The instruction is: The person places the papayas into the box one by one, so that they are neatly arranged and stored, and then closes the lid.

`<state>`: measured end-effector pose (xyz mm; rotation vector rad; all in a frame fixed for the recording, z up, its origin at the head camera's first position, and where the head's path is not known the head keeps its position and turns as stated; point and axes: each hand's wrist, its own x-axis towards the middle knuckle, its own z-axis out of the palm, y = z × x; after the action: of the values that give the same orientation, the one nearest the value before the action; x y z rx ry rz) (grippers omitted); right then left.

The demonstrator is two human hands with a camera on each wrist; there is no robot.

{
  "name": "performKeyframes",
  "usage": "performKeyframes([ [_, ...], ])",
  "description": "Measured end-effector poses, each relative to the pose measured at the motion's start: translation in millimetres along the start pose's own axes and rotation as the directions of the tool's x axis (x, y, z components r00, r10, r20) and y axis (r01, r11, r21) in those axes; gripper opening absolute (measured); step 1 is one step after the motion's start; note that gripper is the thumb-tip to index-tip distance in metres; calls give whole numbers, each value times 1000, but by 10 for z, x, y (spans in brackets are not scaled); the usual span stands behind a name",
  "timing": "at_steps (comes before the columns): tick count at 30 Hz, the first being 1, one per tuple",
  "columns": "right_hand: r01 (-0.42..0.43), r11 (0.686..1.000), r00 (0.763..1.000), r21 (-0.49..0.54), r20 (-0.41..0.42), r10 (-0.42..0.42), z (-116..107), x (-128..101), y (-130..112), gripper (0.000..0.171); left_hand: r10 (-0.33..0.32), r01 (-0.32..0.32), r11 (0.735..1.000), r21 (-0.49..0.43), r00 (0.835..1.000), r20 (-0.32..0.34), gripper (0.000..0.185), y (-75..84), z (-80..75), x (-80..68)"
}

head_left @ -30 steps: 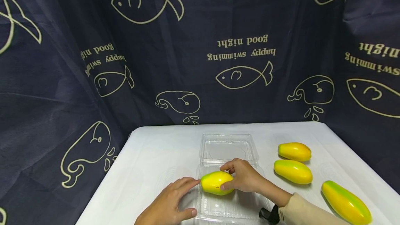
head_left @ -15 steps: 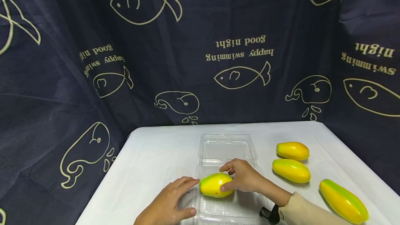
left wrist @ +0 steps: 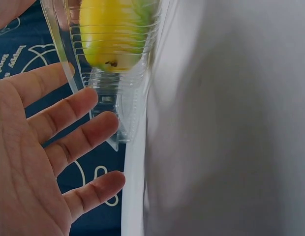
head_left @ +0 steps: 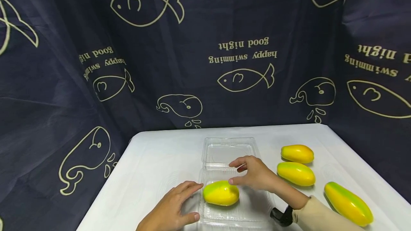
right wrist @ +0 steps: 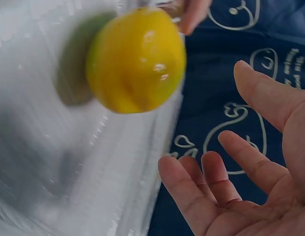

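A yellow-green papaya [head_left: 221, 194] lies crosswise in the base of a clear plastic clamshell box [head_left: 253, 204], whose lid [head_left: 229, 150] is folded back behind it. My left hand [head_left: 170, 208] is at the left of the box, fingers loosely extended, fingertips close to the papaya's left end. In the left wrist view those fingers [left wrist: 76, 140] stand beside the clear wall and hold nothing. Just above the papaya's right end is my right hand [head_left: 255, 175], its fingers spread and relaxed. The right wrist view has the papaya [right wrist: 135, 64] apart from that hand [right wrist: 256, 182].
Two papayas [head_left: 297, 153] [head_left: 296, 174] lie close together right of the box, and a third papaya [head_left: 348, 204] lies nearer the front right. A white cloth covers the table [head_left: 160, 156]. Dark fish-print fabric [head_left: 192, 56] hangs behind and at the sides.
My right hand has let go of the papaya and moved up and slightly right. The papaya now rests lower in the box. My left hand has barely moved.
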<state>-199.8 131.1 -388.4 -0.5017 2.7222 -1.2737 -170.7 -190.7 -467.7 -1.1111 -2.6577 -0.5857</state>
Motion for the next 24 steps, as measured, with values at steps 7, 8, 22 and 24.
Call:
performKeyframes([
  [7,-14,999,997,34,-78,16,-203,-90,-78,47,9,-9,1000,-15,1000,-7,73,-1,5,-4],
  [8,-22,999,996,46,-87,25,-237,-107,-90,47,5,-6,1000,-16,1000,-6,73,-1,6,-5],
  [22,55,985,971,163,-237,-15,-679,-448,-58,46,4,-4,1000,-5,1000,-16,74,-8,18,-7],
  [24,60,987,967,151,-254,-20,-708,-489,-45,46,10,-10,1000,4,1000,-20,75,-13,14,-3],
])
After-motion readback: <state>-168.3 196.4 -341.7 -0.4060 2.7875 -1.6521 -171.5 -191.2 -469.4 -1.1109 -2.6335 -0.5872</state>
